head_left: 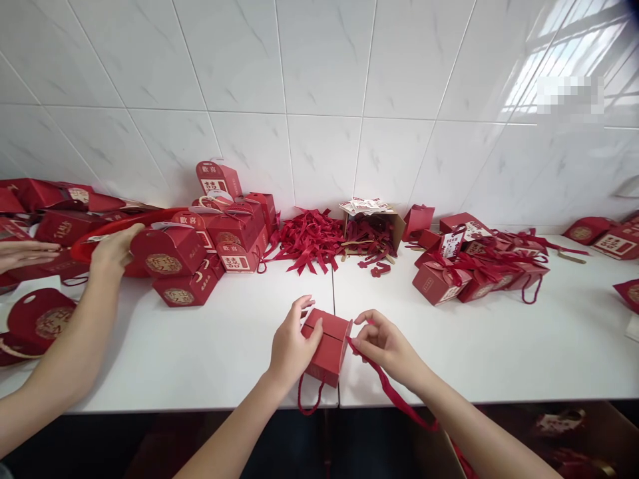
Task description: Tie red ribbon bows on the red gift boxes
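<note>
In front of me a small red gift box (pixel 327 346) rests near the front edge of the white table, a red cord handle hanging from its near side. My left hand (pixel 298 339) is closed around the box's left side, thumb on its top. My right hand (pixel 382 346), just right of the box, pinches a red ribbon (pixel 392 392). One end of the ribbon reaches the box's right side; the rest trails over the table edge beneath my right forearm. Whether the ribbon passes under the box is hidden.
Behind lie a heap of red ribbons (pixel 312 236) and an open carton (pixel 398 226) of red tags. Red boxes are stacked at left (pixel 242 229) and grouped at right (pixel 479 266). Another person's hand (pixel 112 249) is beside a red basin at far left. A tiled wall closes the back.
</note>
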Demonstrator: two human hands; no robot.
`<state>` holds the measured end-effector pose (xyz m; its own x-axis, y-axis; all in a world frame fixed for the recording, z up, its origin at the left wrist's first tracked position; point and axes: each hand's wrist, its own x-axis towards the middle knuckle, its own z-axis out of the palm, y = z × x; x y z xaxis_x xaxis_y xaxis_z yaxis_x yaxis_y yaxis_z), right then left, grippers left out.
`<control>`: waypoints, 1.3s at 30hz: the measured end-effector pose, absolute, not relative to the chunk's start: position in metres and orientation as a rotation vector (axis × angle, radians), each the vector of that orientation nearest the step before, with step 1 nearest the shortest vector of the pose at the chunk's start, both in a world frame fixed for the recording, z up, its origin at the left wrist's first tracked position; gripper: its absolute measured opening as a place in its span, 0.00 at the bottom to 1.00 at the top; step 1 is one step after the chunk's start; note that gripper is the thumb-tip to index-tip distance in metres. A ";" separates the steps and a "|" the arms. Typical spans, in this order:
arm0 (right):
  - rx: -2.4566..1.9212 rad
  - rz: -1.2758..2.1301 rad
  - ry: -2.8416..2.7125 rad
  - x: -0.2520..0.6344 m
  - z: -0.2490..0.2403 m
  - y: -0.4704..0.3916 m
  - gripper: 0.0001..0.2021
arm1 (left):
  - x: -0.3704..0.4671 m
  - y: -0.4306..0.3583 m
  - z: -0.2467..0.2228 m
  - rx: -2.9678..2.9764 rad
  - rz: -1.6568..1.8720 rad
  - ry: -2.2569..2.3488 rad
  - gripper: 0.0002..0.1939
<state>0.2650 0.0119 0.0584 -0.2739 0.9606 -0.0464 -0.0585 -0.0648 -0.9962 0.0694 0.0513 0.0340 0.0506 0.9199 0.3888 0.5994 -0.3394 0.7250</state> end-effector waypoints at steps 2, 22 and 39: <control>-1.060 1.471 -1.332 0.264 0.059 0.013 0.19 | 0.070 0.051 0.033 1.997 1.193 1.541 0.20; -1.062 1.429 -1.776 0.265 0.065 0.034 0.18 | 0.071 0.047 0.032 2.459 0.980 1.640 0.18; -0.993 1.438 -1.950 0.261 0.080 0.043 0.07 | 0.071 0.044 0.031 2.432 0.965 1.585 0.19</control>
